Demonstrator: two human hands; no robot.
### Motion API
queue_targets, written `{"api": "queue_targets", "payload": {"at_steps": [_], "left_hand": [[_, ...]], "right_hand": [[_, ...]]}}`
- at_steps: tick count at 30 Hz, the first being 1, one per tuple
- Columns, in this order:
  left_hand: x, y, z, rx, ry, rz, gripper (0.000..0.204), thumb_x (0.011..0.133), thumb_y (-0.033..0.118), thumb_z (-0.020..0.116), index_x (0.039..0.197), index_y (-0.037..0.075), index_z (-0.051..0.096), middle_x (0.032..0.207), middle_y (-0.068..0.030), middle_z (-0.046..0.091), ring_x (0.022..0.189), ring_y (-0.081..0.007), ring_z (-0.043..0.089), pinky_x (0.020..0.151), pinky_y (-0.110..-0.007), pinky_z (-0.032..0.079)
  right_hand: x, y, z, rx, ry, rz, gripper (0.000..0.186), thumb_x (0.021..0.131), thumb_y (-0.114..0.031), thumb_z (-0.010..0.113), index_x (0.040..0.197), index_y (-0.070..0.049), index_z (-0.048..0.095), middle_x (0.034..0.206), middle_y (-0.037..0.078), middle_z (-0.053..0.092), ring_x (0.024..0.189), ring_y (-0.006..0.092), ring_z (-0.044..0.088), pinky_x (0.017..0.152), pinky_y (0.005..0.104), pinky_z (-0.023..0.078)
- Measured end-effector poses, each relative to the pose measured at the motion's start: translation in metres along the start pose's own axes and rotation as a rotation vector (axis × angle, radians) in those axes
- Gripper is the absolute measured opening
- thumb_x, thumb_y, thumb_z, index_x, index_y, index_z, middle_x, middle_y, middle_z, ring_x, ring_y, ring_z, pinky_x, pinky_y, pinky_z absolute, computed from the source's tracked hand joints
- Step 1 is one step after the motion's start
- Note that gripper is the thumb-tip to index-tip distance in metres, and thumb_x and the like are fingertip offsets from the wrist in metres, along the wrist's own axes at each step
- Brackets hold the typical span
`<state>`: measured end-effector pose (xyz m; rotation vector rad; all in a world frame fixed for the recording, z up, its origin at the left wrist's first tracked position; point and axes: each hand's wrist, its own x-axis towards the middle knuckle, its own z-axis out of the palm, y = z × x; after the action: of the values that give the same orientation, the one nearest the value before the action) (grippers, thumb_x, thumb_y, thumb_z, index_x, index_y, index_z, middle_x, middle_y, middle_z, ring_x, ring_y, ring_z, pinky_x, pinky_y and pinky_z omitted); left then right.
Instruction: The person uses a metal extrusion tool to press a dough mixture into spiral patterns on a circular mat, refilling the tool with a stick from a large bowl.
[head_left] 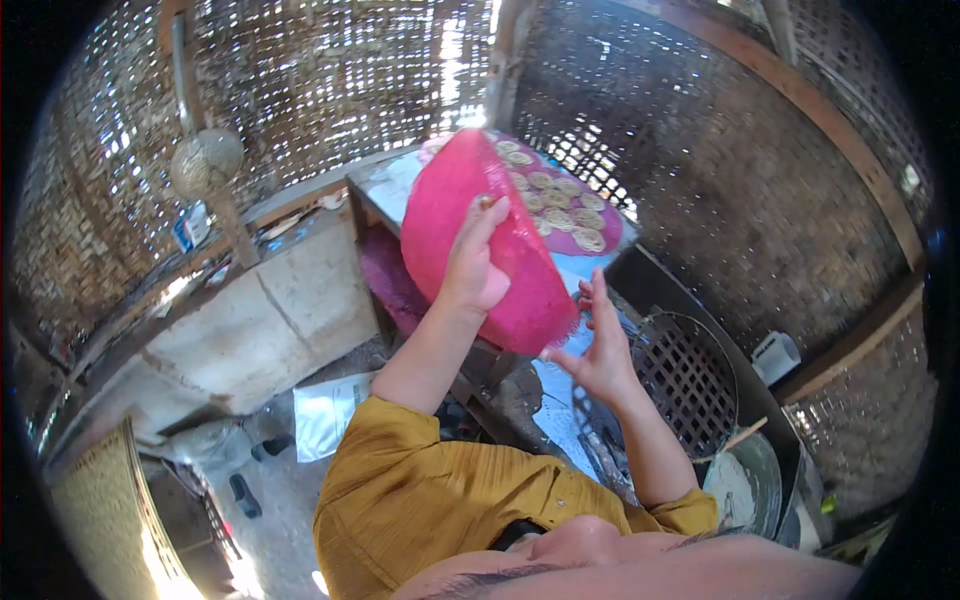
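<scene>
A large round pink basin-like piece is tilted on edge in front of me, over the near side of the table. My left hand grips it, thumb upward across its surface; some of the fingers are hidden. Close to its lower right edge is my right hand, fingers spread and nothing held. Whether its thumb touches the edge I cannot tell. Beyond the basin, a round magenta mat or tray carries several pale coiled rounds, partly covered by the basin.
The table has a light blue top. At right are a dark lattice basket, a bucket of pale batter-like stuff with a stick, and a white container. A white sack and dark sandals lie on the floor.
</scene>
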<state>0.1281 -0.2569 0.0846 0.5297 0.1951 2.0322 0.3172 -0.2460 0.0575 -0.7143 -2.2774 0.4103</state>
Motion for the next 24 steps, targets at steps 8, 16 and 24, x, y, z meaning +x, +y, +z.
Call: {"api": "queue_targets", "payload": {"at_steps": [8, 16, 24], "left_hand": [[0.028, -0.063, 0.069, -0.047, -0.354, -0.298, 0.009, 0.083, 0.014, 0.054, 0.09, 0.02, 0.05, 0.082, 0.0059, 0.056, 0.079, -0.0111, 0.057, 0.07, -0.035, 0.047], [0.018, -0.126, 0.118, -0.231, -0.59, -0.492, 0.012, 0.081, 0.008, 0.053, 0.088, 0.017, 0.053, 0.09, 0.0009, 0.06, 0.084, -0.0146, 0.058, 0.074, -0.032, 0.046], [0.003, -0.204, 0.027, 0.203, -0.49, -0.681, 0.007, 0.082, 0.013, 0.051, 0.088, 0.012, 0.052, 0.089, -0.0003, 0.057, 0.083, -0.0129, 0.054, 0.073, -0.031, 0.046]], "right_hand": [[-0.033, 0.029, -0.068, 0.531, 0.04, 0.518, 0.022, 0.075, -0.016, 0.065, 0.093, -0.005, 0.059, 0.071, 0.001, 0.057, 0.056, 0.0064, 0.05, 0.049, 0.0213, 0.041], [-0.085, 0.085, -0.158, -0.305, 0.843, 0.251, 0.023, 0.075, -0.003, 0.057, 0.098, -0.002, 0.06, 0.086, 0.008, 0.063, 0.075, 0.0184, 0.059, 0.069, 0.0277, 0.047], [-0.173, 0.076, -0.168, -1.217, 0.629, 0.083, 0.038, 0.065, -0.002, 0.054, 0.1, -0.013, 0.061, 0.094, 0.004, 0.061, 0.077, 0.0195, 0.056, 0.072, 0.0299, 0.045]]}}
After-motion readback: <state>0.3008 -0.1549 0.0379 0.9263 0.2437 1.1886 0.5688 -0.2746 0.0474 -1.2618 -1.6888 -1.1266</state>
